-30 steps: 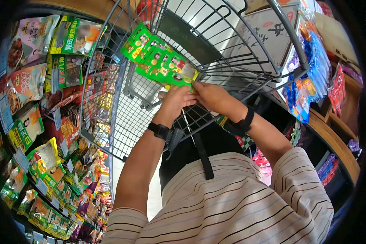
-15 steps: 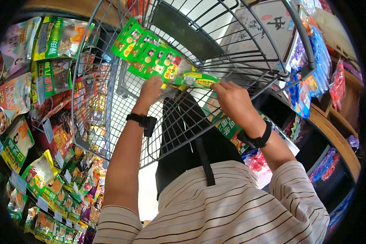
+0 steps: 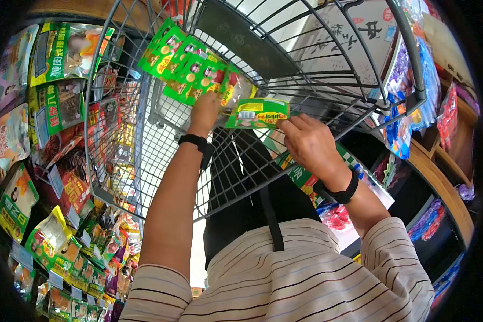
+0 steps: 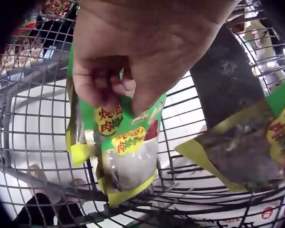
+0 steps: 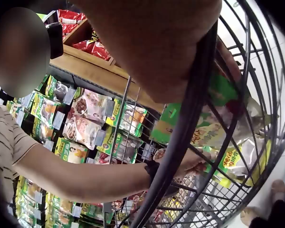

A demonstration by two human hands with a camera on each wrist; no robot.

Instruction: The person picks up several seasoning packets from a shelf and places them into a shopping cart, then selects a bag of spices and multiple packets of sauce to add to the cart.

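Head view: your right hand (image 3: 310, 142) pinches one corner of a flat green packet (image 3: 257, 114) over the wire cart (image 3: 247, 45); so slight a hold could slip. Left wrist: your left hand (image 4: 154, 45), fingers curled, grips the top of a glossy, clear-windowed pouch (image 4: 132, 166). Right wrist: thick, rounded rim (image 5: 181, 133), which might snag plastic.

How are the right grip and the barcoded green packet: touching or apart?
Touching. The head view shows the right grip pinching one end of the barcoded green packet.
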